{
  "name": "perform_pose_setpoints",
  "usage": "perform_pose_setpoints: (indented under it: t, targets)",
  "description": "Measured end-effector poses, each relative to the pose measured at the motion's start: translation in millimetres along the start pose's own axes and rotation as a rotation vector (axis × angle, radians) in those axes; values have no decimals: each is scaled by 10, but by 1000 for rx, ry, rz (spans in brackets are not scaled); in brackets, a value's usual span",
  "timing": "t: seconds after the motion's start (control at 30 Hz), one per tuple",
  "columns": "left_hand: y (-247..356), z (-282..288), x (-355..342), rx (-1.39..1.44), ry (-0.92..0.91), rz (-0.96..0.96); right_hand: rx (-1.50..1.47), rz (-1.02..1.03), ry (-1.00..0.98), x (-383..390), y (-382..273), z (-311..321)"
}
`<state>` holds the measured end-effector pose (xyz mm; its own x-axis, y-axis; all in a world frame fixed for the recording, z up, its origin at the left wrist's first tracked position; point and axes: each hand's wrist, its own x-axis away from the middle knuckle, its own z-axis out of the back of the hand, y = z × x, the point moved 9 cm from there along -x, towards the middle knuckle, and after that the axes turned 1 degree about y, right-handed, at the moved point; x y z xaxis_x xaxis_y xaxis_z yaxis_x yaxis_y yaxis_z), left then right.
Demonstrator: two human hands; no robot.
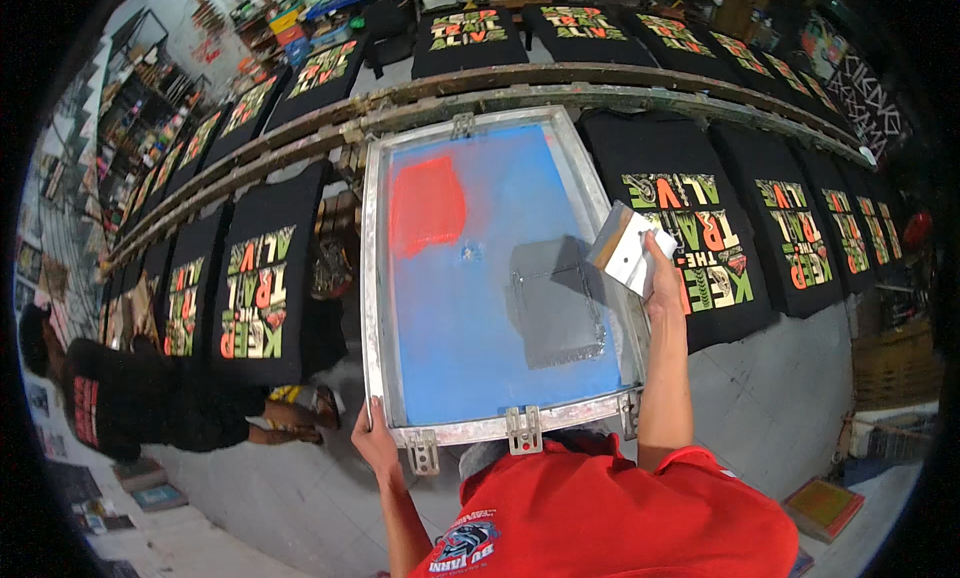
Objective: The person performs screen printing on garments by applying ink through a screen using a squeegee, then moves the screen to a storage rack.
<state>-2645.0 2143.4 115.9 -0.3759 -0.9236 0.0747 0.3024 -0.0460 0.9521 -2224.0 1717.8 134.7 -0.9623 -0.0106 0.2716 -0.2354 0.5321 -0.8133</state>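
Note:
A screen-printing frame (376, 308) with metal edges and blue mesh fills the middle in front of me. The mesh bears a red ink patch (428, 206) at upper left and a dark grey patch (555, 313) at right, wet-looking along its lower edge. My left hand (376, 440) grips the frame's near left corner. Above its right side, my right hand (664, 283) is closed round a squeegee (632, 255), a white block with grey and brown areas. Beside the frame lies a printed black T-shirt (740, 168); its lower left part is partly covered by my right hand.
More printed black T-shirts (262, 213) lie in rows left, right and beyond a long wooden rail (600, 75). Another person (150, 383) in dark clothes is at the left. A framed panel (824, 508) lies at lower right. Metal clamps (524, 433) jut from the frame's near edge.

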Motion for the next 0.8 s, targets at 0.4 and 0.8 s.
perform_pose_setpoints:
  t: [0.4,0.8]
  targets:
    - [79,-164,-511,45,-60,-23,13,10,50,-16,91,-182]
    - [-450,-310,-538,-129,11,-3,585,210,55,178,96,-562]
